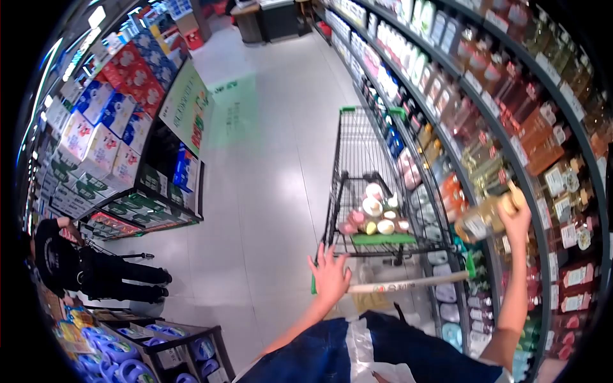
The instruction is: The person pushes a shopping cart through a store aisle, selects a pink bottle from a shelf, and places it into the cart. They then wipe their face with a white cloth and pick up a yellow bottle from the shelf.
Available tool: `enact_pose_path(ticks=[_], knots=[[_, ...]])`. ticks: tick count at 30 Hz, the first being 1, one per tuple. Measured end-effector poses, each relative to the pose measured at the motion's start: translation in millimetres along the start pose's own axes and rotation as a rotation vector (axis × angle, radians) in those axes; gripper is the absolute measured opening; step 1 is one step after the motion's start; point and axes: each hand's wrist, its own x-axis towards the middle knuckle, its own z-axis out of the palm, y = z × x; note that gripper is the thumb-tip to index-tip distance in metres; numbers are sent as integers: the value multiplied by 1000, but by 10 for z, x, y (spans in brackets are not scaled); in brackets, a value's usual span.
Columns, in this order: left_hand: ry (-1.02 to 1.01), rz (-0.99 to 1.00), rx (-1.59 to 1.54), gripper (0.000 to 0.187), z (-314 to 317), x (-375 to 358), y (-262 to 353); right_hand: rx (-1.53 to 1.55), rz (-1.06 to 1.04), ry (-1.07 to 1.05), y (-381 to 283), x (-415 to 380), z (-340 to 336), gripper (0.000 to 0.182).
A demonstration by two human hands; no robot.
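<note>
My right hand [514,214] is closed round the top of a pump bottle [480,221] of amber liquid with a white label. It holds the bottle tilted, in front of the shelves on the right. My left hand [331,276] has its fingers spread at the left end of the handle [408,285] of a shopping cart [336,191]. Inside the cart lie several round white, pink and yellow items, with a green panel [383,239] at the near side.
Shelves [504,121] packed with bottles run along the right. At left stands a display of boxed packs [102,153], and below it a bin of purple bottles [121,348]. A person [89,265] in dark clothes stands between them. Grey tiled floor [268,159] stretches ahead.
</note>
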Motion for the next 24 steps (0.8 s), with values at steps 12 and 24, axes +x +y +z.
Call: enact_pose_path(ticks=[12, 24], knots=[[-75, -294, 197, 36, 209, 254, 144, 165, -72, -241, 1065, 1149, 2998, 41], [-142, -377, 210, 40, 283, 499, 205, -41, 154, -471, 2155, 823, 4823, 36]])
